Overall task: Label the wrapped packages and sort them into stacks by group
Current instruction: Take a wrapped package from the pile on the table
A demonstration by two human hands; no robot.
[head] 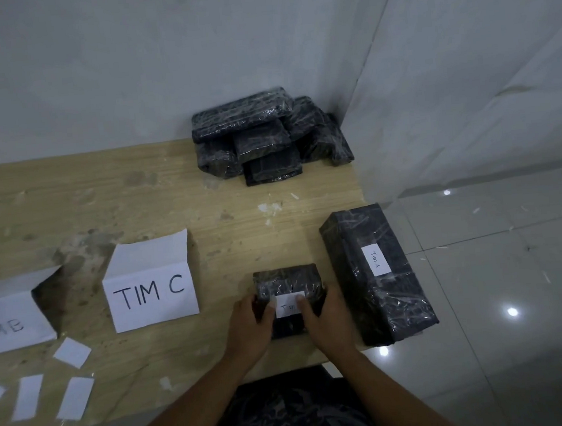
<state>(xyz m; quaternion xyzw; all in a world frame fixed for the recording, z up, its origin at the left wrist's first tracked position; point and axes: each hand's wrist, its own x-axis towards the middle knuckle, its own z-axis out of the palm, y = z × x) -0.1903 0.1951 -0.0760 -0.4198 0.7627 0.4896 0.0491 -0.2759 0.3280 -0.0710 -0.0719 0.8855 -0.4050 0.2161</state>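
Head view looks down on a pale wood-grain worktop (100,202) pushed into a corner of grey-white walls. Near its front right edge lies a small black package wrapped in shiny clear film (288,281). The left grip (249,325), a bare hand, clasps the package's left side. The right grip (327,318) clasps its right side, and both thumbs press on a white paper label (290,306) lying on its top. "TIM" can be read on the label; the rest is hidden by the right thumb.

Just beside the right grip, a long black film-wrapped package (378,272) lies lengthwise at the worktop's right edge. It bears a small white label reading "TIM A" (375,259), and its near end juts past the front edge over the glossy tiled floor (517,258).

A heap of unlabelled black wrapped packages (265,135) sits against the wall at the far right corner, well apart from both grips. A few white paper scraps (269,208) lie between the heap and the held package.

To the left stands a folded white card marked "TIM C" (149,287). Further left is another folded white card (8,321), partly cut off by the frame edge, whose writing looks like "TIM B". Blank white paper slips (71,352) lie scattered near the front left edge.
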